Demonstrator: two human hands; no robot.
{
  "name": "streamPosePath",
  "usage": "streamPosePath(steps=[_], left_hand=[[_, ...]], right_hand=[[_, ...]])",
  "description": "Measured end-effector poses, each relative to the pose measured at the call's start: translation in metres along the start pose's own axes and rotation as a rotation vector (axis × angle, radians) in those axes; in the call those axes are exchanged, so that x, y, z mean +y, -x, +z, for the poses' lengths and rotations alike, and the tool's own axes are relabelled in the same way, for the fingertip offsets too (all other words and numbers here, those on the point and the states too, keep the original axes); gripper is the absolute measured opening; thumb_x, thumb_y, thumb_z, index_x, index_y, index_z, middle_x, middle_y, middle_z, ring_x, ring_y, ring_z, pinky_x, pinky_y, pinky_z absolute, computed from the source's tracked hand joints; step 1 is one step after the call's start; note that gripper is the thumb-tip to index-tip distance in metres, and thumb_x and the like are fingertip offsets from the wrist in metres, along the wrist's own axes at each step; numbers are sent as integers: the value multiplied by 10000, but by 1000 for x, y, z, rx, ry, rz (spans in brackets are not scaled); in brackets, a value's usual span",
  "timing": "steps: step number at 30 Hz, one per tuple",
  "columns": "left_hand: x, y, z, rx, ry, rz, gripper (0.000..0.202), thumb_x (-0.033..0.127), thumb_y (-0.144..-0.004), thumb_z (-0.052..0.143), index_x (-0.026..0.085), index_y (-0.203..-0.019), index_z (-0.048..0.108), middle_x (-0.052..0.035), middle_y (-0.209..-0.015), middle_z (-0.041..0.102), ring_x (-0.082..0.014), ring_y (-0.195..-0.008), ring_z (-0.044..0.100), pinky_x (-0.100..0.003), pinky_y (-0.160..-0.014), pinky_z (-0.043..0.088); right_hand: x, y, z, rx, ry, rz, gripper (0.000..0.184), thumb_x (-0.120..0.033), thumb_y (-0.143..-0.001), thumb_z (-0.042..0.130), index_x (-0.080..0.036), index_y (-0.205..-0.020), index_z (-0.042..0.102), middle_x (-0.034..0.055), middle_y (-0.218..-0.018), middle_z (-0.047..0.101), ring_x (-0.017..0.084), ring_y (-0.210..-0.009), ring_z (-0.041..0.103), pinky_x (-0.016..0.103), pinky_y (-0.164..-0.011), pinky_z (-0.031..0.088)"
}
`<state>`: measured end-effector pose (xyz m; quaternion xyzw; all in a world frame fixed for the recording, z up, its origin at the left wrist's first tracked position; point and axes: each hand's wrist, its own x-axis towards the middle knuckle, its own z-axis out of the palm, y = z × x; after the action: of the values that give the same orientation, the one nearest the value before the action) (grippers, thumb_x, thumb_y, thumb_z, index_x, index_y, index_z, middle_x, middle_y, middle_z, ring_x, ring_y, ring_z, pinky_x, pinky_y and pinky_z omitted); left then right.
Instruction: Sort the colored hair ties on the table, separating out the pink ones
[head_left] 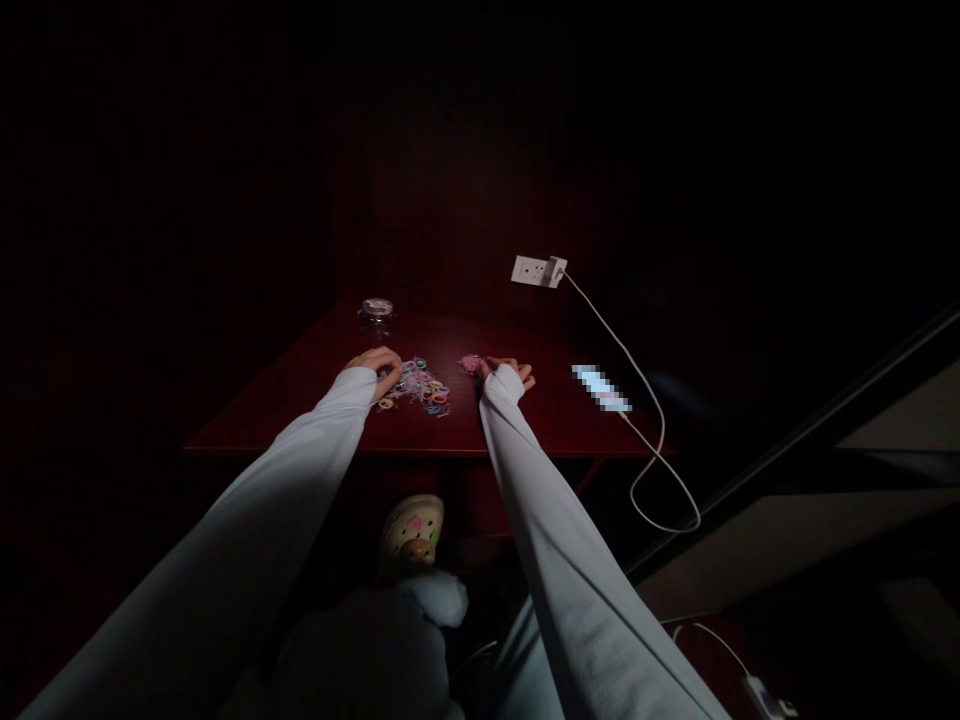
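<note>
A heap of small coloured elastic bands point(424, 390) lies on a dark red table point(315, 400). My left hand point(377, 366) rests at the heap's left edge with its fingers curled down onto the bands. My right hand point(508, 372) lies a little to the right, fingers bent, touching a small pink bunch of bands point(471, 364). Both arms wear long pale sleeves. Whether either hand actually grips a band is too small and dim to make out.
A small glass jar point(376, 312) stands at the table's back. A lit phone point(601, 389) lies at the right, its white cable point(645, 400) running up to a wall socket point(537, 270). A patterned shoe point(411, 532) shows under the table. The room is very dark.
</note>
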<state>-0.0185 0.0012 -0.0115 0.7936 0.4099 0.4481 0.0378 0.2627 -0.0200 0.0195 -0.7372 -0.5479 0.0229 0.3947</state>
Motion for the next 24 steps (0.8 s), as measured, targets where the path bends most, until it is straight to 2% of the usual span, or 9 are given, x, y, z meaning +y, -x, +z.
streamPosePath(steps=[4,9,15,18,21,24], left_hand=[[0,-2,2,8,-32,-19,265,429,-954,555,245,-837,705,-63,-1001,768,-225,-881,677,-347,-816,542],[4,-2,0,34,-98,-81,181,392,-927,593,261,-958,714,-25,-888,705,-221,-818,638,-349,-822,519],[19,2,-12,6,-202,-104,118,344,-951,630,278,-1002,713,-55,-1076,760,-292,-1034,650,-410,-923,487],[24,4,-15,15,-263,-122,109,371,-941,684,292,-1009,715,-50,-1104,766,-311,-1094,624,-421,-933,479],[26,3,-16,-13,-310,-144,205,450,-887,774,292,-996,703,-52,-1071,766,-326,-1086,618,-421,-903,482],[28,1,-16,-46,-335,-223,270,491,-868,801,272,-957,671,-77,-1060,772,-351,-1077,648,-428,-868,482]], right_hand=[[-2,3,1,-8,-37,-72,277,-356,-1023,661,-276,-1200,859,125,-1386,708,372,-1322,469,541,-1138,296],[-12,15,-3,-91,-58,-226,268,-370,-1047,645,-290,-1211,843,88,-1346,706,311,-1281,451,445,-1105,313],[-23,24,-7,-238,-6,-442,234,-320,-1024,693,-291,-1208,834,82,-1320,705,298,-1260,470,419,-1082,354],[-25,24,-7,-266,44,-463,228,-322,-1006,719,-289,-1201,833,85,-1323,707,306,-1261,480,425,-1075,371],[-28,26,-10,-267,75,-475,192,-335,-1004,724,-287,-1158,827,76,-1285,733,300,-1262,519,403,-1063,391],[-31,31,-14,-293,44,-454,165,-384,-1032,691,-288,-1102,805,40,-1110,774,247,-1093,622,336,-951,434]])
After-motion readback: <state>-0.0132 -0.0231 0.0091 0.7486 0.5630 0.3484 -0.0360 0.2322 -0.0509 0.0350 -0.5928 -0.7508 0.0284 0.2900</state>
